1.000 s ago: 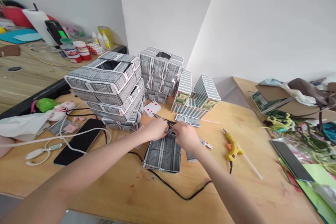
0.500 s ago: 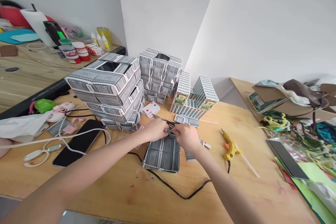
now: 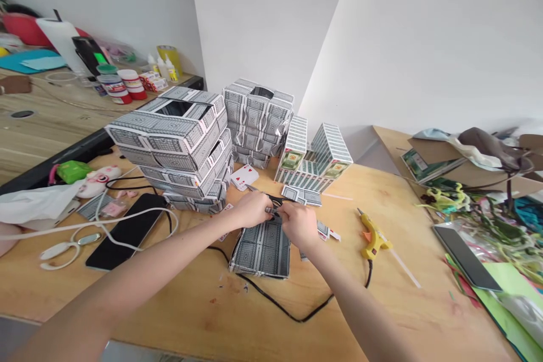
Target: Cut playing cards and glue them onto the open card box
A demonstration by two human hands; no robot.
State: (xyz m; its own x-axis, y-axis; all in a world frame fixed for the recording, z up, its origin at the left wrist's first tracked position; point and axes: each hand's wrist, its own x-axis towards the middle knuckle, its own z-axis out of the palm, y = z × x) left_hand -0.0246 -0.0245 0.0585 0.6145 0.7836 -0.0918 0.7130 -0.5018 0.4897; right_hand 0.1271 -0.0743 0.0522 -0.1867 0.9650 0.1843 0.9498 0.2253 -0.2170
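Grey-patterned card box (image 3: 262, 250) lies open near me on the wooden bench (image 3: 263, 322). My left hand (image 3: 253, 208) and right hand (image 3: 297, 223) pinch its far rim together, fingers curled. Beyond stand stacked card boxes (image 3: 178, 144), their contents hidden.

Both forearms bare, entering from the bottom edge, left from 7 o'clock, right from 5 o'clock, converging toward frame centre. Left hand (image 3: 253, 210) palm down, fingers curled inward, knuckles up, fingertips pinched toward 3 o'clock. Right hand (image 3: 297, 223) just beside it, back of hand up, wrist slightly bent, fingers curled toward 9 o'clock. Fingertips of both hands meet between them, touching. Grip on each side closed in a pinch; what sits inside is too small to tell.
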